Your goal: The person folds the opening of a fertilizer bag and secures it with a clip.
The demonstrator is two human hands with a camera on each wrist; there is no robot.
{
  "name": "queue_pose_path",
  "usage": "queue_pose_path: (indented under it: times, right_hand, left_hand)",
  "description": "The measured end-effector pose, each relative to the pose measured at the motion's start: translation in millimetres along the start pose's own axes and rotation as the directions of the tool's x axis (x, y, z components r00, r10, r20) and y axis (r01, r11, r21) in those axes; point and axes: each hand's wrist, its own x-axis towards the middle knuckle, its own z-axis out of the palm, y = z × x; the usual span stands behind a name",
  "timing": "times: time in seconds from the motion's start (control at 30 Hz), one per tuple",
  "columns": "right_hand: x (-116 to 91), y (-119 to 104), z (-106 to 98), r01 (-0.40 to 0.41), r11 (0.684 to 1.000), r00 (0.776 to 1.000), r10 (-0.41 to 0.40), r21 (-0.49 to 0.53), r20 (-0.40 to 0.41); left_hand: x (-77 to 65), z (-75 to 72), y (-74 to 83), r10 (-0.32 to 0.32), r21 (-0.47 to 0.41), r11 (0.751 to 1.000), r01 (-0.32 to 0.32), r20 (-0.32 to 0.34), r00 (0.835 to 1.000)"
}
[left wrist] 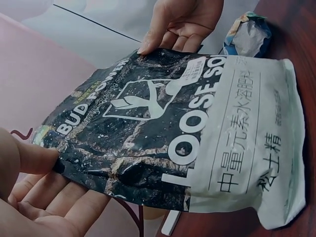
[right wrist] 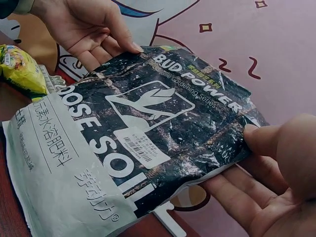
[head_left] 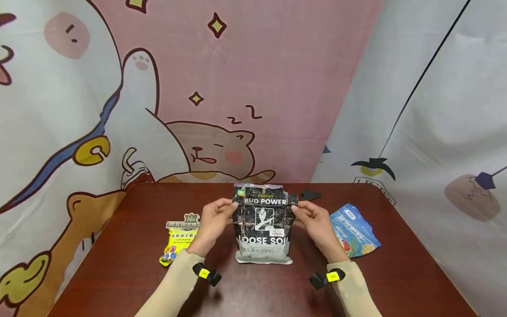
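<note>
Dark reddish-brown and faintly glossy, the counter (head_left: 273,293) reaches from the near edge of the view to the wall hanging (head_left: 293,88) at the far side, with a pale patch of reflected light at its near middle. The hanging is pink in the middle and white toward the right, where wrinkles show and a thin black line slants down. On its left is a large white cartoon animal with a blue collar and yellow bell; nearer the middle, a brown cat is drawn asleep, with small stars above.

A black-and-white soil bag (head_left: 253,242), lettered "BUD POWER" and "LOOSE SOIL", is upright at the middle of the counter, its front toward the near side. The left hand (head_left: 214,222) pinches its upper left edge between thumb and fingers; the right hand (head_left: 317,222) pinches the upper right edge the same way. Both wrists wear black bands with yellow labels, over cream sleeves (head_left: 168,284).

On the left, near the left hand, lies a yellow packet (head_left: 178,244) with a striped strip (head_left: 183,225) across its far end. A blue packet (head_left: 354,231) lies on the right, beyond the right wrist. Behind the bag, toward the far right, is a small dark object (head_left: 310,194), too indistinct to name.
</note>
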Motion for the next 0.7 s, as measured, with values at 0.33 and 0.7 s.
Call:
queue_pose_path:
  times: [0.33,0.7]
  right_hand:
    - [-4,-6,-2,0.074,0.995,0.997,-0.075,0.063,0.007]
    - [-5,-8,-13,0.261,0.965,0.958,-0.258,-0.007,0.121]
  left_hand:
    - [-6.8,-3.8,6.2,0.053,-0.035,0.998,-0.053,-0.002,0.999]
    - [-8.8,-10.3,8.0,0.15,-0.041,0.988,-0.149,0.008,0.989]
